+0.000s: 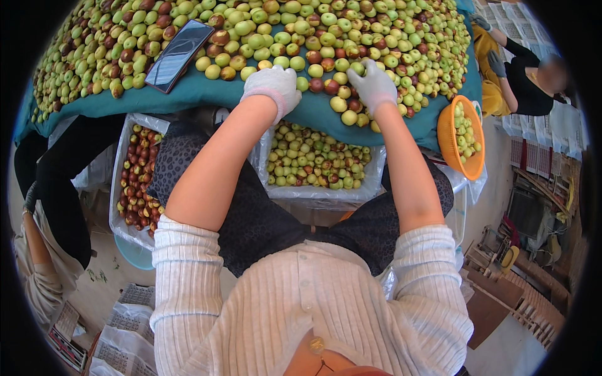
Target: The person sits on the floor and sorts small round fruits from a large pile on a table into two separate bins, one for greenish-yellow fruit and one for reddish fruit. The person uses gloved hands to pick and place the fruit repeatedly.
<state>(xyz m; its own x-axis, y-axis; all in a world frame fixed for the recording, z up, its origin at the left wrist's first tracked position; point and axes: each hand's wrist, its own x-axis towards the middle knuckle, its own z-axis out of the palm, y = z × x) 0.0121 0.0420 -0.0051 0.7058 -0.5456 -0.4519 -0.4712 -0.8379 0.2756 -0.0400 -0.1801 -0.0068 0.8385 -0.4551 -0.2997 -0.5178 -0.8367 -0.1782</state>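
Green and red-brown jujubes (282, 37) lie heaped on a teal cloth (207, 96). My left hand (273, 89), in a pale knit glove, rests over the cloth at the heap's near edge with fingers curled down; whether it holds a fruit is hidden. To its right my right hand (374, 84), gloved the same way, has its fingertips around a green jujube (357, 68). Below the cloth's edge stands a lined crate of mostly green jujubes (320, 157). Another lined crate, left of my leg, holds red-brown jujubes (138, 174).
A smartphone (178, 56) lies on the heap at left. An orange basket of green jujubes (477, 141) is at the cloth's right corner. One person (526, 84) sits at upper right, another (42, 263) at left. Lined crates (124, 333) stand at lower left.
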